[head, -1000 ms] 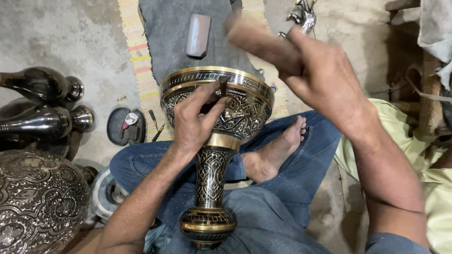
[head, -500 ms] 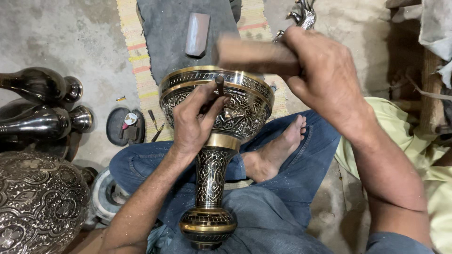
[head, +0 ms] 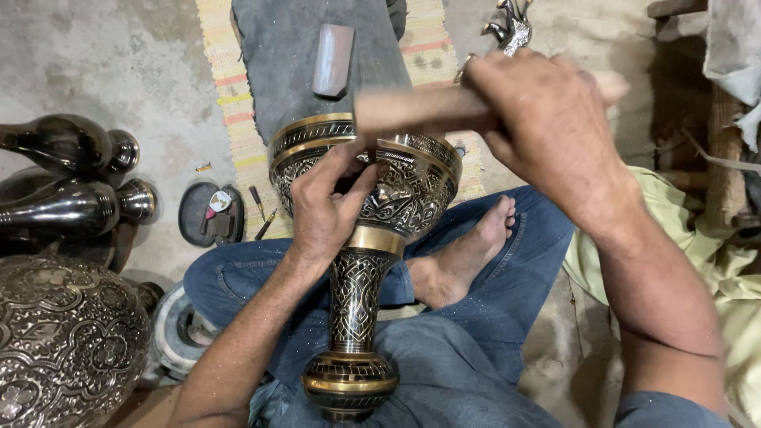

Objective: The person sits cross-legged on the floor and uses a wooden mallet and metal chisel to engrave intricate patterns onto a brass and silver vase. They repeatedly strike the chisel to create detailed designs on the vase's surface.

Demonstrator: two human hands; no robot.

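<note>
— How many vessels do you count?

— Four. One engraved brass vase (head: pixel 361 261) lies across the person's lap on the blue jeans (head: pixel 491 309), its wide mouth pointing away toward the floor mat (head: pixel 238 103), its foot near the bottom edge. Two dark, plain vases (head: pixel 67 178) lie on their sides at the left, one just above the other. One large embossed pot (head: pixel 63 341) fills the lower left corner.

— And the hands?

— Two, both the person's own. The left hand (head: pixel 325 210) is curled against the bowl of the engraved brass vase, fingertips pinched together on its patterned wall; whatever small tool they pinch is hidden, so I cannot tell. The right hand (head: pixel 547 127) is closed in a fist around one wooden mallet (head: pixel 428 111), blurred, held just above the rim.

— Anything else nearby?

— One bare foot (head: pixel 468 254) beside the vase's neck. One grey block (head: pixel 333 59) on a dark cloth (head: pixel 309 71) beyond the rim. One small dark tray (head: pixel 210 214) on the concrete, with two thin tools (head: pixel 261 212) beside it. One silvery figurine (head: pixel 511 28) at the top.
</note>
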